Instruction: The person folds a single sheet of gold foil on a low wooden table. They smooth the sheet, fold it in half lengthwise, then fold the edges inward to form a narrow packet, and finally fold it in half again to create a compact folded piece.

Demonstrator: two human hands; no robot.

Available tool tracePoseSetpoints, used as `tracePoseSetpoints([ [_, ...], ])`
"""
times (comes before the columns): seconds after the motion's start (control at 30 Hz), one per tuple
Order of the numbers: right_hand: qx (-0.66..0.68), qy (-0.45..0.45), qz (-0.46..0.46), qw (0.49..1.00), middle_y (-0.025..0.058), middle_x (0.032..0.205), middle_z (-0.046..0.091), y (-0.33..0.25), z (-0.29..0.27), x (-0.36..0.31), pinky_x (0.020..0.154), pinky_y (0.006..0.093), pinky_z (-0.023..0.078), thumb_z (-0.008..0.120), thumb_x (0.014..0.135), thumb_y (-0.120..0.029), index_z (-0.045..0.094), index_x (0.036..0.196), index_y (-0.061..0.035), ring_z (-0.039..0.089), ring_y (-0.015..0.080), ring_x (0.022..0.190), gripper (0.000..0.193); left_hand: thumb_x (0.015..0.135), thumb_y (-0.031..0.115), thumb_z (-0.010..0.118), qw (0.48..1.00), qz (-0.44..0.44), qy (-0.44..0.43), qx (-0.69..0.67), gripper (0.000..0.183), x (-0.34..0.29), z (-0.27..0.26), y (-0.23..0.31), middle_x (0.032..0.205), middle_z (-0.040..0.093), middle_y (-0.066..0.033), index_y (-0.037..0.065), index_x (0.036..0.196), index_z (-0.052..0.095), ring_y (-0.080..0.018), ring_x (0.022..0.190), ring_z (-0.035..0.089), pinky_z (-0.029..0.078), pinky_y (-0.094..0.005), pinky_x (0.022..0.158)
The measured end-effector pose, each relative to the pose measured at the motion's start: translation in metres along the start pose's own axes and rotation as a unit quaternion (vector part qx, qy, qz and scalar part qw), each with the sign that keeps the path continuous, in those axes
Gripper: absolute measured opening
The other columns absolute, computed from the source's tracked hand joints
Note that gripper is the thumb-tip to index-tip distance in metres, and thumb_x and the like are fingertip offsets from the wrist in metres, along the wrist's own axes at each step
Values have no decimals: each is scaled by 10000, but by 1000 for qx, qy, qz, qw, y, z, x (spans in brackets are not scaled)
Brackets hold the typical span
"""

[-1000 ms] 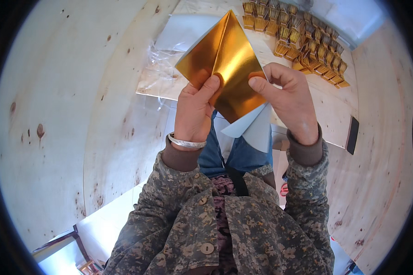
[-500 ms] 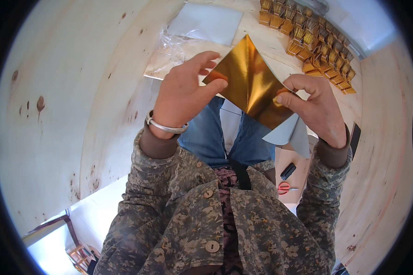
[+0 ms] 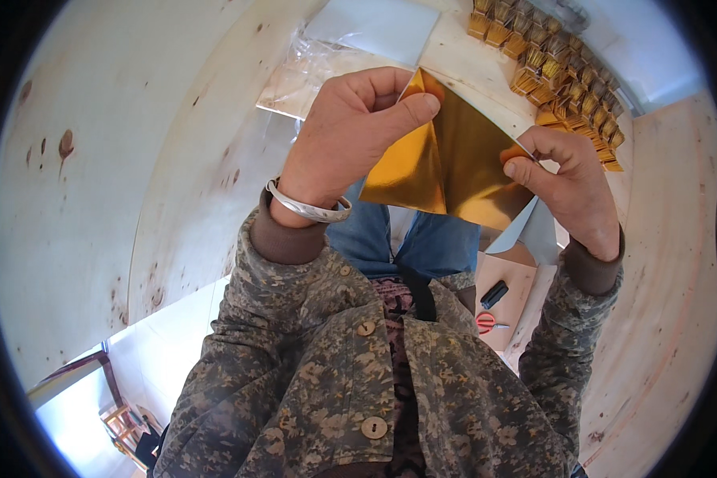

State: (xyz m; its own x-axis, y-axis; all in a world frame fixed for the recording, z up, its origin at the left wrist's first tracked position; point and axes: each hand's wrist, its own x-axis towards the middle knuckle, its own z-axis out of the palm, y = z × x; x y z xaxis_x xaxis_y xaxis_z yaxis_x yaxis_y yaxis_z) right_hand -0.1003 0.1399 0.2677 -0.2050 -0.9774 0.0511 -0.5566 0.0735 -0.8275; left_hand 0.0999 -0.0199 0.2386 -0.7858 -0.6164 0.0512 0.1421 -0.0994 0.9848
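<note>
Between my hands, above my lap, is a sheet of shiny gold foil paper (image 3: 474,159) with a crease down its middle. My left hand (image 3: 358,131), a silver bangle at its wrist, pinches the sheet's upper left corner between thumb and fingers. With thumb and curled fingers, my right hand (image 3: 570,179) grips the right corner. A pale grey-white flap of paper (image 3: 538,231) hangs below my right hand; whether it belongs to the same sheet I cannot tell.
Rows of folded gold paper pieces (image 3: 554,68) stand at the far right. A pale sheet stack (image 3: 374,30) lies at the back beside crumpled clear plastic (image 3: 307,68). Red-handled scissors (image 3: 488,323) and a black object (image 3: 494,295) lie on brown board, low right of my lap.
My left hand has moved up and right and now pinches the foil sheet's upper corner. The sheet has turned, and my right hand has shifted slightly right.
</note>
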Motion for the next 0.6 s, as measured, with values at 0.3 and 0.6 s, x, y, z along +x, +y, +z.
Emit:
tracePoseSetpoints([
  [0.3,97,-28,60,993,-32,656,526,-2,-4,-5,554,231,365,692,901,-81,636,823,38,437,24,631,152,925,155,730,998,-14,39,-40,276,-7,6,3,963,737,-58,-56,1102,713,-72,848,654,527,-208,754],
  [0.6,96,-73,52,991,-11,856,653,20,-11,-1,704,210,452,704,942,-208,673,1008,-3,555,46,781,218,928,166,726,994,-27,63,-84,228,0,4,-16,913,735,-65,-30,1044,724,-99,788,699,558,-214,690],
])
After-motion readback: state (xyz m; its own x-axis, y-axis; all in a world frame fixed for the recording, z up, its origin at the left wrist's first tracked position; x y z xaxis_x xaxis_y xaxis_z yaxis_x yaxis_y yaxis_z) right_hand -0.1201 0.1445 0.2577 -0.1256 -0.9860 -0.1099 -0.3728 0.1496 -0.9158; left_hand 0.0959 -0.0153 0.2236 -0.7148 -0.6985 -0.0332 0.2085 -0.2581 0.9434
